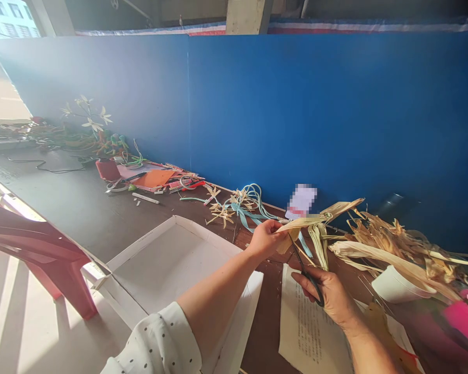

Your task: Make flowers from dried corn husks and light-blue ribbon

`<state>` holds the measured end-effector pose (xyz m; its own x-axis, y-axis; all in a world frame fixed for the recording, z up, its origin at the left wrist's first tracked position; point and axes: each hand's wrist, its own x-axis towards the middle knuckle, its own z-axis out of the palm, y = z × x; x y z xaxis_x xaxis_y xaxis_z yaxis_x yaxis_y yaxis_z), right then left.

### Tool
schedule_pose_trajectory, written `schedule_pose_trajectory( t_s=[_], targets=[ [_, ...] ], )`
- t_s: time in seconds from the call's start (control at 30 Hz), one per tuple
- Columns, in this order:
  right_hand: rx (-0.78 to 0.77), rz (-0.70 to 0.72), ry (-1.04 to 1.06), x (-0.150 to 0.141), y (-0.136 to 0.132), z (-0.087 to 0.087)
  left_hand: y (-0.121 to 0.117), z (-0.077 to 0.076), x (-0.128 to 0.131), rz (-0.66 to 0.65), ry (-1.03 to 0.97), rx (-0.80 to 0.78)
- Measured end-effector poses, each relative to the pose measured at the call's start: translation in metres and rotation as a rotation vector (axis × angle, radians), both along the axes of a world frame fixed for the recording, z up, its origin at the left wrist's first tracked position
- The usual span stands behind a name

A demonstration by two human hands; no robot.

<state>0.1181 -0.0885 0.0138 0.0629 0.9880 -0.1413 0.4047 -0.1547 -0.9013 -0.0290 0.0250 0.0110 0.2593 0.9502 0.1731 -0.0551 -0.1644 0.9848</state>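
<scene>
My left hand (265, 240) pinches the near end of a pale dried corn husk (302, 224), which stretches off to the right. In my right hand (331, 293) is a pair of black-handled scissors (310, 278), fingers closed round the handles. The blades point up and left and meet the husk's lower edge, close to my left fingers. How far apart the blades are I cannot make out. Just beyond hangs a bunch of twisted greenish husk (319, 244). A printed sheet of paper (302, 324) lies beneath my right hand.
A white box lid (140, 249) lies left of my arms. Dried husks (398, 236) and a white cup (401, 284) are on the right. Husk flowers with blue cords (222, 212) lie along the blue partition (327, 104). A red plastic chair (35, 244) stands at left.
</scene>
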Motion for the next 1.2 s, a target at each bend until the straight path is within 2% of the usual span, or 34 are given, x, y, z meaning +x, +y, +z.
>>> schedule_pose_trajectory(
  t_s=[0.5, 1.2],
  targets=[
    [0.052, 0.048, -0.049, 0.002, -0.002, 0.002, -0.003, 0.011, -0.007, -0.071, -0.068, -0.004],
    [0.023, 0.052, -0.033, 0.002, 0.000, 0.002, 0.000, 0.007, -0.006, -0.077, -0.061, 0.027]
  ],
)
